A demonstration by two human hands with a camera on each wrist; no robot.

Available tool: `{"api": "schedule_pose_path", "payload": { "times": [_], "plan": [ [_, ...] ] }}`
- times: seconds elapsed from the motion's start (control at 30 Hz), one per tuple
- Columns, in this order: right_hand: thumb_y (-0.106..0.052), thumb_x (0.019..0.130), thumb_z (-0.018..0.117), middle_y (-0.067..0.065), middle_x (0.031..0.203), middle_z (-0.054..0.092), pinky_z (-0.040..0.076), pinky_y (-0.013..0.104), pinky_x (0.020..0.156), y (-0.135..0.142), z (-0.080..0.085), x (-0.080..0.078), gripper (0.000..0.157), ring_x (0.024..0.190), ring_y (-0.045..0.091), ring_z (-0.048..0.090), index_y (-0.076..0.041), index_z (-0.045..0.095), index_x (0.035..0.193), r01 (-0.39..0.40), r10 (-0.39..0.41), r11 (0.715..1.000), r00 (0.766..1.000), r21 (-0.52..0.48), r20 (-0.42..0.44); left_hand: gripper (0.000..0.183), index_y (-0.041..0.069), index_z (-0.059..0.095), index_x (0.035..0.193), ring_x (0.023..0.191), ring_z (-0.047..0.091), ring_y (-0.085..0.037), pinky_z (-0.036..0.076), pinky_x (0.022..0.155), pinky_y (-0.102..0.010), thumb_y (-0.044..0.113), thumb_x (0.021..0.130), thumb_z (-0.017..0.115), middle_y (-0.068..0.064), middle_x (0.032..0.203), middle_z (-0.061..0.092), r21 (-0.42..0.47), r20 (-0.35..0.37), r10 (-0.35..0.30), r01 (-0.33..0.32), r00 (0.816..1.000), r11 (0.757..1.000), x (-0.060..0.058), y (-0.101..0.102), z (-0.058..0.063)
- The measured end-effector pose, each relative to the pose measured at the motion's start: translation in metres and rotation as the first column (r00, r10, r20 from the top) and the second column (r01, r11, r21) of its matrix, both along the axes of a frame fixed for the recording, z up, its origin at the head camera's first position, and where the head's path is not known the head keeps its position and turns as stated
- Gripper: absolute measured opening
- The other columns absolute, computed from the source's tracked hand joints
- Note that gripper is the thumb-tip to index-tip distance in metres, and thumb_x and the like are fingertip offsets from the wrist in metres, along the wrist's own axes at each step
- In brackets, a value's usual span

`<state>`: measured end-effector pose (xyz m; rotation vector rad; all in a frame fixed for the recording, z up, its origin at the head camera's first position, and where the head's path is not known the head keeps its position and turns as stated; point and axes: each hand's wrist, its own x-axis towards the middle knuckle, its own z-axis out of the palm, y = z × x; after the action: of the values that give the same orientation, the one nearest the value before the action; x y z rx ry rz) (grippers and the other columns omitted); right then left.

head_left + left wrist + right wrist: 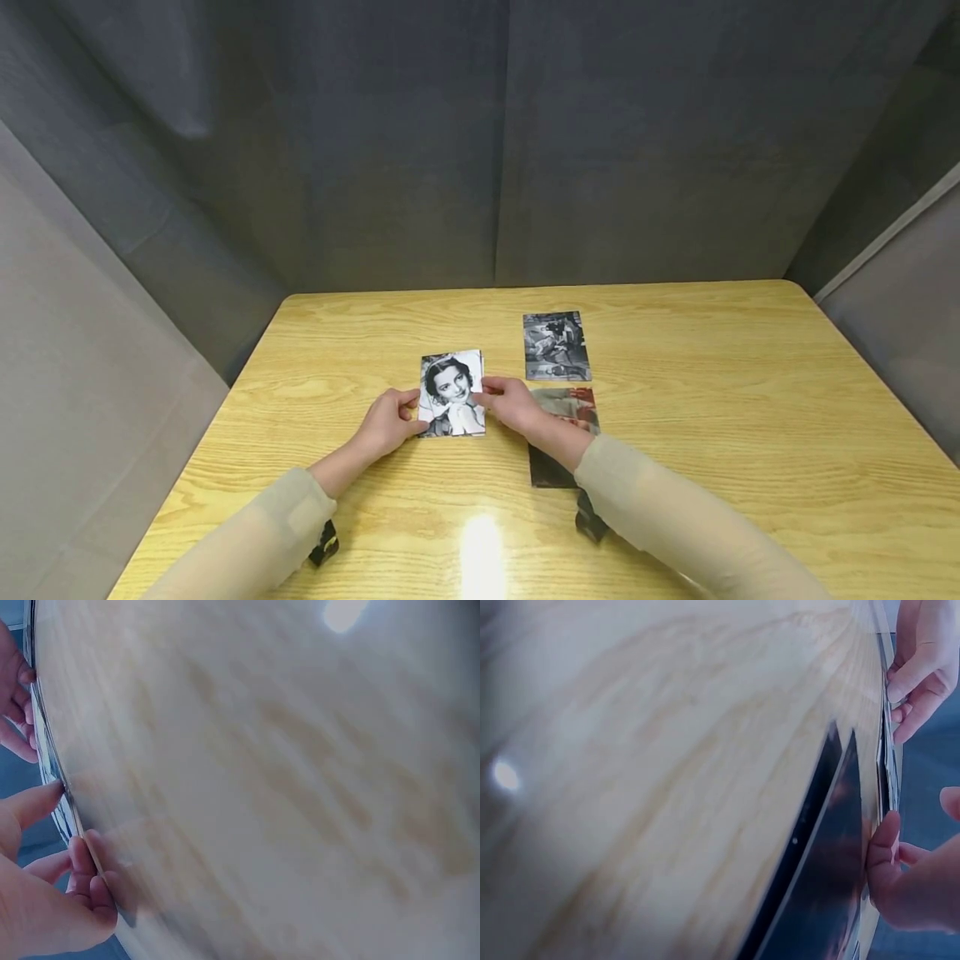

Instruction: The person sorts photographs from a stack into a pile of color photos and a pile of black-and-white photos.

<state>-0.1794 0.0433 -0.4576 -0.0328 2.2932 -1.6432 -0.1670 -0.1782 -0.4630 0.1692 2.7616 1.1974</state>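
A small stack of photo prints point(450, 396) lies at the middle of the table, its top one a black-and-white portrait. Slivers of other prints show along its right and lower edges. My left hand point(386, 422) holds the stack's left side, thumb at the lower left corner and fingers curled against the edge. From the other side my right hand point(513, 402) grips the right edge, its thumb over the front. The left wrist view shows the left fingers point(81, 874) right at the stack's edge, close to the tabletop.
Right of the stack lies a dark black-and-white print point(557, 346). Nearer me is a dark colour print point(555, 468), partly hidden under my right forearm; its dark edge point(817, 855) shows in the right wrist view. Grey curtains point(390, 150) hang behind the wooden table point(712, 383).
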Motion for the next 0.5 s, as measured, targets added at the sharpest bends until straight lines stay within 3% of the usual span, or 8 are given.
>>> {"api": "schedule_pose_path", "payload": {
  "times": [0.13, 0.5],
  "plan": [
    [-0.013, 0.097, 0.059, 0.022, 0.131, 0.055, 0.05, 0.035, 0.068, 0.0, 0.0022, 0.0017, 0.045, 0.1, 0.027, 0.058, 0.007, 0.05, 0.137, 0.007, -0.007, 1.0, 1.0, -0.015, 0.012, 0.056, -0.01, 0.055, 0.131, 0.075, 0.047, -0.015, 0.04, 0.068, -0.031, 0.001, 0.081, 0.077, -0.009, 0.098, 0.056, 0.002, -0.007, 0.007, -0.007, 1.0, 1.0, -0.0009, 0.0, -0.0023],
    [-0.011, 0.099, 0.056, 0.017, 0.117, 0.064, 0.05, 0.033, 0.07, 0.0026, 0.0088, 0.0064, 0.031, 0.101, 0.028, 0.063, 0.005, 0.062, 0.124, 0.076, -0.074, 0.996, 0.996, 0.036, -0.056, 0.058, -0.008, 0.056, 0.131, 0.076, 0.048, -0.015, 0.041, 0.069, -0.03, 0.005, 0.08, 0.079, -0.006, 0.096, 0.055, -0.02, -0.017, 0.024, -0.024, 1.0, 1.0, -0.0033, 0.0006, -0.0057]
  ]
}}
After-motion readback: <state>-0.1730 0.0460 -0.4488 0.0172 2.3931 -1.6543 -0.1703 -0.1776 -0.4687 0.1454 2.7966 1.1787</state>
